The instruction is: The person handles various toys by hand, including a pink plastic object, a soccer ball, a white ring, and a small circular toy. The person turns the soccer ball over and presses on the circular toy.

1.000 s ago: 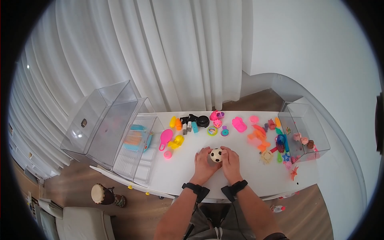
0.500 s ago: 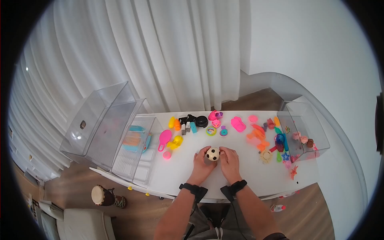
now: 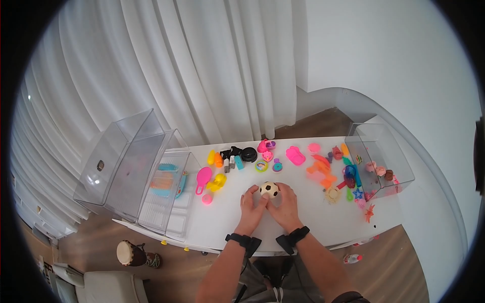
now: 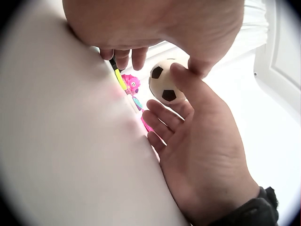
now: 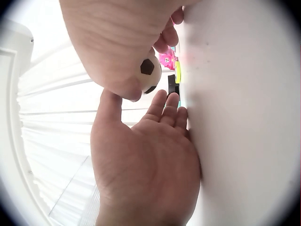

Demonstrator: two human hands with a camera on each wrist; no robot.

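Note:
A small toy soccer ball (image 3: pixel 270 189), cream with black patches, is held between the two hands over the white table (image 3: pixel 222 222). My right hand (image 3: pixel 284 208) pinches it, thumb on its near side and a finger behind. In the left wrist view the right hand's thumb overlaps the ball (image 4: pixel 165 87), with the other fingers loosely bent below. My left hand (image 3: pixel 250 209) is cupped at the ball's left, its thumb tip close to the ball and the right thumb. Seen from the right wrist, the left hand's fingers (image 5: pixel 157 106) extend apart from the ball.
Behind the ball lie a black round toy (image 3: pixel 248 154), a pink car-shaped toy (image 3: pixel 295 156) and several small toys. A pink paddle (image 3: pixel 203 178) and yellow toy (image 3: pixel 217 182) lie left. Clear bins stand at left (image 3: pixel 121 171) and right (image 3: pixel 389 146), with colourful toys beside the right one.
The ball has turned between the hands, its black patches now lying differently. Both thumbs have come together on its near side. The head view has shifted slightly.

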